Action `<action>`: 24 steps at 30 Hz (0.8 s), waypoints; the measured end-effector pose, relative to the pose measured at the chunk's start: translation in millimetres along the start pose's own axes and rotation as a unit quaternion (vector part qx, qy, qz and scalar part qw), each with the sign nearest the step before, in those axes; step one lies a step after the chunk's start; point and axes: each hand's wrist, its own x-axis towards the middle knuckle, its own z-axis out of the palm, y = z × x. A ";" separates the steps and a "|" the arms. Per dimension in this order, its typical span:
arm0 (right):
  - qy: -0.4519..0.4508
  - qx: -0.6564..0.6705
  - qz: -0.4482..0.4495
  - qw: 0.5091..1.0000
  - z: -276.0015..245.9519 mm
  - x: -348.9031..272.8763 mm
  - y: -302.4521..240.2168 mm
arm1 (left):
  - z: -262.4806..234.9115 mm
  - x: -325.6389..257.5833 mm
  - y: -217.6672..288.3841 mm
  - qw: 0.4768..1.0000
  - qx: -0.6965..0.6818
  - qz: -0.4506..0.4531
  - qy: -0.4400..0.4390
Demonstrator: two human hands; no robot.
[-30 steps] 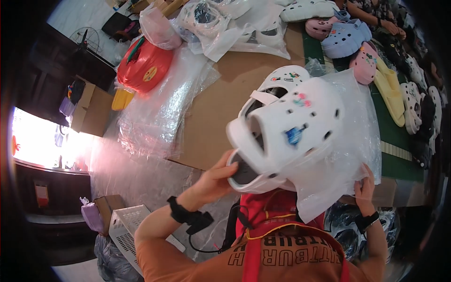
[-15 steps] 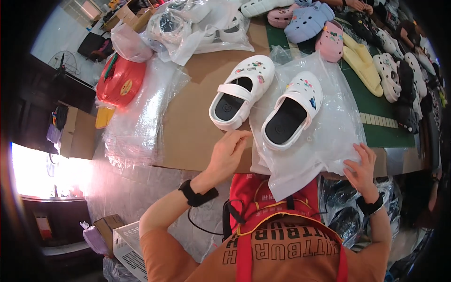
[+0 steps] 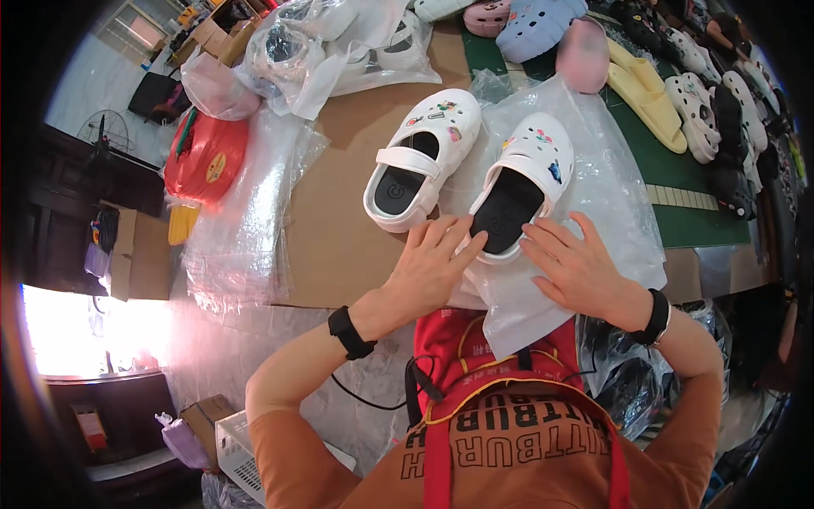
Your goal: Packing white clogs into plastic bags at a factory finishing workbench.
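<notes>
Two white clogs with black insoles and small colourful charms lie with their toes pointing away from me. The left clog point(image 3: 454, 127) rests on brown cardboard and the edge of a translucent plastic bag; the right clog point(image 3: 536, 151) lies on the bag point(image 3: 619, 204). My left hand point(image 3: 431, 265) is at the left side of the right clog's heel, fingers outstretched, thumb reaching toward the heel rim. At the heel's other side is my right hand point(image 3: 585, 270), fingers spread, with the tips at or very near the rim. Neither hand grips the clog.
Clear plastic bags point(image 3: 246, 229) and a red plastic roll point(image 3: 203, 157) lie at the left of the table. Bagged white clogs point(image 3: 356, 51) are at the back. Pink, blue, yellow, white and black footwear fills the right side beside a green mat point(image 3: 636, 144). A white crate point(image 3: 246, 454) stands below.
Both hands have come in to the right clog's heel: the right from the bag's right edge, the left from beside the left clog. The view has shifted slightly.
</notes>
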 end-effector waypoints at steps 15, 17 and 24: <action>0.029 0.076 0.022 0.996 26.4 -7.5 10.5 | -1.4 14.3 -5.6 0.997 -0.068 -0.029 -0.001; 0.040 0.090 0.030 0.995 27.6 -6.5 9.9 | -1.8 33.2 4.1 0.999 -0.028 -0.032 -0.028; 0.054 0.083 0.028 0.995 28.4 -9.3 8.4 | -5.5 54.3 19.0 0.981 0.145 0.028 -0.123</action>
